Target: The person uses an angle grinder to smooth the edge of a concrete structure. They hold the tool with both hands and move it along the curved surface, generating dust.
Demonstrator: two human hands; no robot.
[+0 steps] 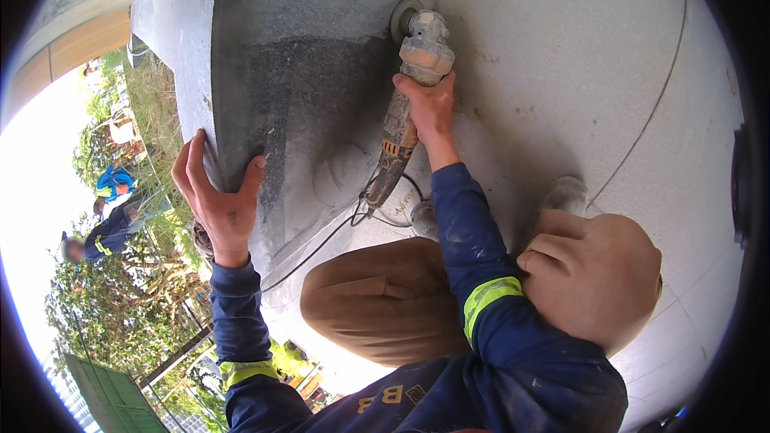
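An angle grinder (397, 130), dusty with orange patches, is held in my right hand (433, 108), fingers wrapped round its body behind the head. Its round disc (403, 22) lies against the right end of a grey stone-like block (313, 12). A dark patch (301, 80) covers part of the block's face. My left hand (222, 210) grips the block's left edge, with the fingers over the pale side and the thumb on the dark face. From the grinder's lower end a black cord (313, 250) runs down and left.
My bent knees in brown trousers (385, 297) are close below the block. Grey floor (601, 48) with a curved dark line stretches to the right. Beyond the left edge are plants (144, 273), a green panel (112, 393) and people in blue workwear (112, 232).
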